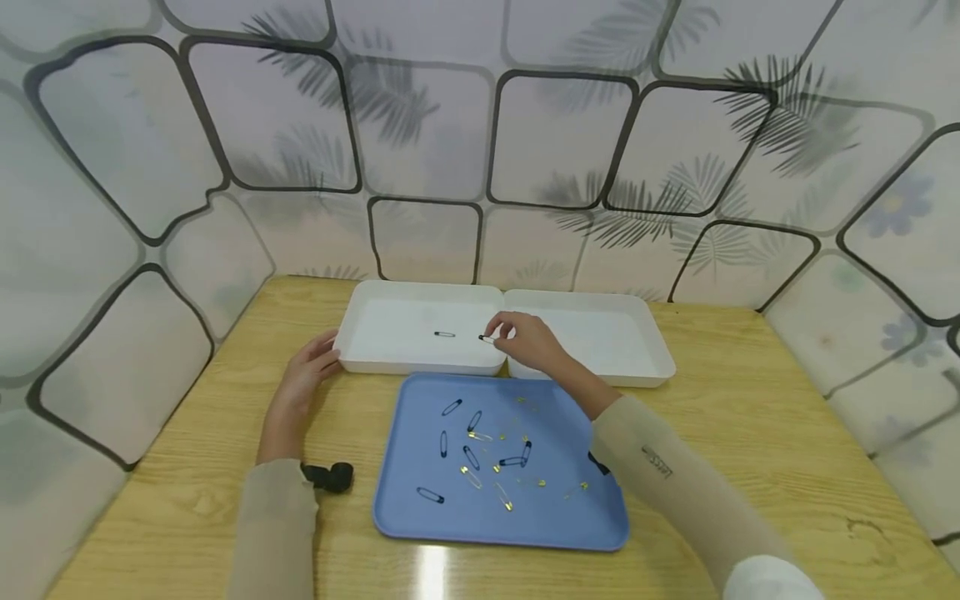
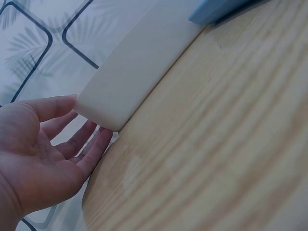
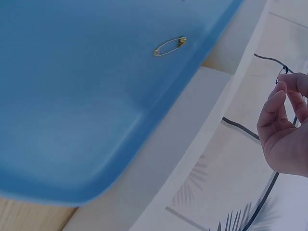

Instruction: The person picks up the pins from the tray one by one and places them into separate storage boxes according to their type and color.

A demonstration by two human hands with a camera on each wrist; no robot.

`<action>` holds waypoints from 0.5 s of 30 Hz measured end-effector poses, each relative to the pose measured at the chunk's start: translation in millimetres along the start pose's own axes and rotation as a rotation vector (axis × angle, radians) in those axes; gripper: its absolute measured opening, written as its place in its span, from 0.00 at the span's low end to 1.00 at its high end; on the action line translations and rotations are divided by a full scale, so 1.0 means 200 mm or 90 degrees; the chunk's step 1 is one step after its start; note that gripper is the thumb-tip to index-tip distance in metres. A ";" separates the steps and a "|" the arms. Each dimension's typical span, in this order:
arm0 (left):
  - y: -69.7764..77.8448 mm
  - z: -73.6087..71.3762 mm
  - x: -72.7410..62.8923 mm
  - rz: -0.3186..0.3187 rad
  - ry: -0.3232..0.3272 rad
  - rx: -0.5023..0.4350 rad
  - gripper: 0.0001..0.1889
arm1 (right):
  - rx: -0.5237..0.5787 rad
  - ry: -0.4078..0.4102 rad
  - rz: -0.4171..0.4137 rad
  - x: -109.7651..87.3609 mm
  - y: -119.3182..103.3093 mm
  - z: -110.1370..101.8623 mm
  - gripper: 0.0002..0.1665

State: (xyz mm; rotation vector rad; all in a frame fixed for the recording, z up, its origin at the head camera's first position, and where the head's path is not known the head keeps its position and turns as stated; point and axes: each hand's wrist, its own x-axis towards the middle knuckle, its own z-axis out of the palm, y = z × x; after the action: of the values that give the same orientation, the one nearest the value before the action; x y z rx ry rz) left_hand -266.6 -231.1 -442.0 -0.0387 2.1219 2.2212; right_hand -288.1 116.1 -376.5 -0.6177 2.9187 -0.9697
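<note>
- Black slim metal safety pin (image 1: pixel 483 337): pinched narrowly by my right hand (image 1: pixel 528 342), over right end of left-hand white rectangular plastic tray (image 1: pixel 390 329); fingertip hold probably suits its thinness.
- My left hand (image 1: pixel 306 372): fingers loosely spread, touching tray's left end, likely steadying it.
- Blue rectangular plastic tray (image 1: pixel 570 518), loose black pins (image 1: pixel 439 500), gold pins (image 1: pixel 509 506): just in front, presumably for short reach.

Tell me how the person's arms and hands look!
The left sleeve and right sleeve are beige. The right one has dark lettering, with white cloth nearer the shoulder. A rounded black gadget sits at the left cuff; something black shows by the right. The left hand and right hand are gloveless.
</note>
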 end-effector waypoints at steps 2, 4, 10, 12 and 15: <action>0.00 0.00 0.00 0.003 0.000 -0.001 0.26 | -0.005 0.000 0.003 0.04 -0.01 0.01 0.09; 0.00 0.00 0.00 0.006 0.000 -0.006 0.26 | -0.006 0.001 0.007 0.07 -0.02 0.03 0.09; -0.01 0.00 0.01 -0.004 0.007 -0.007 0.26 | -0.015 0.005 0.006 0.14 -0.05 0.06 0.08; -0.01 0.00 0.01 -0.006 0.010 -0.009 0.26 | -0.016 0.004 0.009 0.16 -0.05 0.07 0.08; -0.01 0.00 0.01 -0.010 0.017 -0.011 0.26 | -0.016 0.000 0.013 0.19 -0.06 0.08 0.08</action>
State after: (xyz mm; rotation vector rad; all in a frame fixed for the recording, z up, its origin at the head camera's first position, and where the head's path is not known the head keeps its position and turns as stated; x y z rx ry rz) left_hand -268.4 -230.2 -444.0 -0.0874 2.1077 2.2436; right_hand -315.7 84.0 -378.7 -0.5867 2.9356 -0.9323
